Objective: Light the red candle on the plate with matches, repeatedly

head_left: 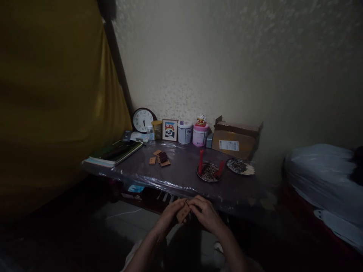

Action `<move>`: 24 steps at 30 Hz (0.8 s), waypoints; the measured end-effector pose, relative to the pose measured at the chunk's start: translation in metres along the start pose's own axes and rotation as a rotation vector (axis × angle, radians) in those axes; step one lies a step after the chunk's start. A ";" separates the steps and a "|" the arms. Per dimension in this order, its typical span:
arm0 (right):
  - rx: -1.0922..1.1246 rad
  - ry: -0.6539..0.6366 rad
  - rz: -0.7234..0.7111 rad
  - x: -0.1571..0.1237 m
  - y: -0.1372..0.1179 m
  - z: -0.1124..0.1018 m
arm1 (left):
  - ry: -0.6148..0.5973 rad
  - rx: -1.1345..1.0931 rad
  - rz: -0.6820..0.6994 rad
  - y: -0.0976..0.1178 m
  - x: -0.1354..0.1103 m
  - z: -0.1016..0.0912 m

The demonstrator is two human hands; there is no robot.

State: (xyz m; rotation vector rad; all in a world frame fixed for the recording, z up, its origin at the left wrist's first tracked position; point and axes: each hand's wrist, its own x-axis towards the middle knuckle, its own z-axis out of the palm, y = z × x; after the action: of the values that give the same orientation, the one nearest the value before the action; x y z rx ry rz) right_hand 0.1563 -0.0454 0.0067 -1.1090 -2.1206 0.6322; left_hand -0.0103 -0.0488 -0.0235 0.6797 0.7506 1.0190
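Note:
In front of the table's near edge, both hands are closed around a small brown cardboard matchbox [183, 212] with faint marks on its face. My left hand [170, 212] grips it from the left, thumb on top. From the right, my right hand [204, 211] pinches its upper corner with bent fingers. What lies under the fingers is hidden. Beyond them on the table lies a pile of similar brown matchboxes [152, 161], with dark reddish pieces [162, 157] on it. To the right, a metal plate [209, 180] holds dark bits and two red candles [201, 162], one upright and one leaning.
A second plate [239, 172] bears many pale sticks with dark ends. Along the wall stand a clock [143, 120], a panda picture [169, 130], canisters [185, 133] and a cardboard box [234, 141]. Books [113, 155] lie left, beside a yellow curtain [56, 94]. Clear plastic covers the table [170, 177].

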 end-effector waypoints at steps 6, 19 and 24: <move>-0.080 -0.048 0.001 -0.002 -0.004 -0.004 | 0.044 0.076 0.025 -0.003 0.002 -0.002; -0.073 -0.042 0.010 -0.003 -0.007 -0.004 | 0.020 0.178 0.083 0.002 -0.006 0.005; -0.078 -0.054 0.005 -0.003 -0.003 -0.002 | -0.019 0.216 0.115 0.002 -0.008 0.007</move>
State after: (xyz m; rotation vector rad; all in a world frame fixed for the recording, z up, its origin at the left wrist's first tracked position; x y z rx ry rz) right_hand 0.1574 -0.0496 0.0085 -1.1513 -2.2061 0.5918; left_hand -0.0079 -0.0566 -0.0159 0.9270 0.8194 1.0430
